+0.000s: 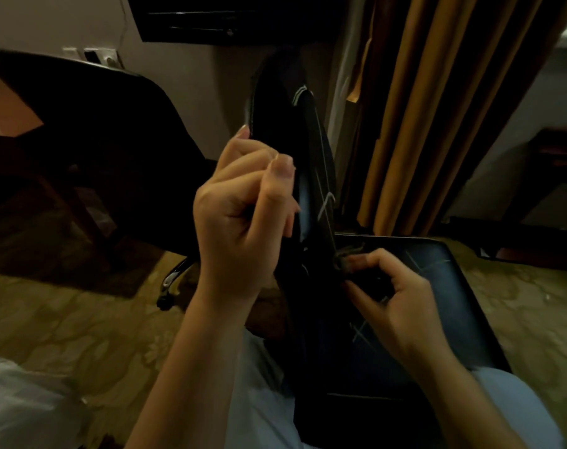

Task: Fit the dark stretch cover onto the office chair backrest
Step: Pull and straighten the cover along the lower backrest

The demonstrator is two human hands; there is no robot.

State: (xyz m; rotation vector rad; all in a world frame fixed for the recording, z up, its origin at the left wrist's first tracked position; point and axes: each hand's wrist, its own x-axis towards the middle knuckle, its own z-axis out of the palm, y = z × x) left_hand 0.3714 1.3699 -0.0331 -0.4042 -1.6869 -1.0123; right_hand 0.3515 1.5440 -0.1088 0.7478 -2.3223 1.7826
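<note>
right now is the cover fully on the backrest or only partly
Only partly, it seems: the backrest shows a bare stitched edge beside the dark cover; left hand and right hand both pinch loose fabric.

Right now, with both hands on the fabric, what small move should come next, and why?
Probably the right hand should tug the dark cover downward while the left hand steadies it on the backrest; fabric looks bunched at the right hand's pinch, near the seat.

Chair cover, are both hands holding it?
Yes, the left hand pinches the dark cover up high and the right hand grips it lower down.
</note>
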